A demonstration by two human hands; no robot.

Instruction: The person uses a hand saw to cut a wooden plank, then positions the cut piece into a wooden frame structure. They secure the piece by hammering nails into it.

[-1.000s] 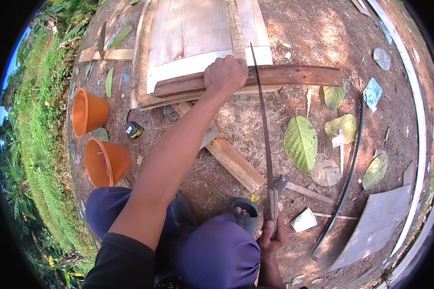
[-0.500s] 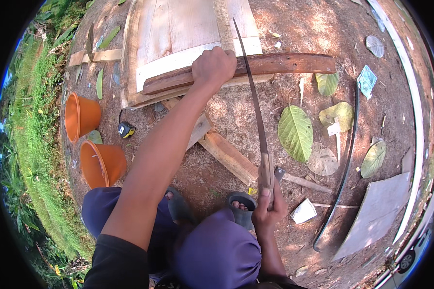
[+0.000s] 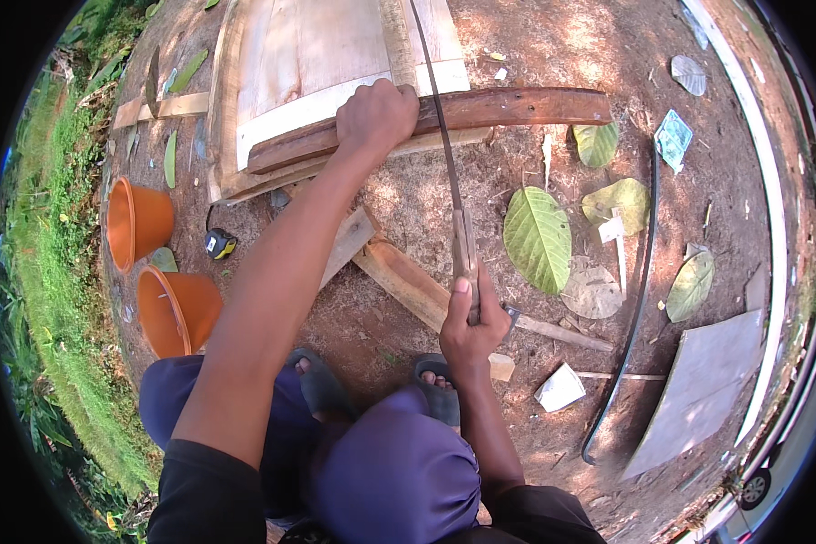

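Observation:
My left hand (image 3: 376, 118) is closed over a reddish-brown wooden beam (image 3: 535, 105), holding it down across the near edge of a pale wooden panel (image 3: 317, 59). The beam's right end juts out past the panel. In my right hand (image 3: 474, 319) is the wooden handle of a handsaw, gripped with the thumb along it. The long, thin dark saw blade (image 3: 451, 163) points away from me and crosses the beam just right of my left hand. Its far tip runs to the upper picture edge.
Two orange pots (image 3: 139, 222) and a tape measure (image 3: 219, 243) lie at left. Wood offcuts (image 3: 399, 276) rest below the beam. At right are a hammer (image 3: 562, 335), large leaves (image 3: 537, 240), a black curved bar (image 3: 639, 308), a white cup (image 3: 560, 388) and a grey board (image 3: 698, 390).
My right hand has pushed the saw forward, so more of the blade lies beyond the beam. My left hand keeps its hold on the beam. The whole view has shifted slightly.

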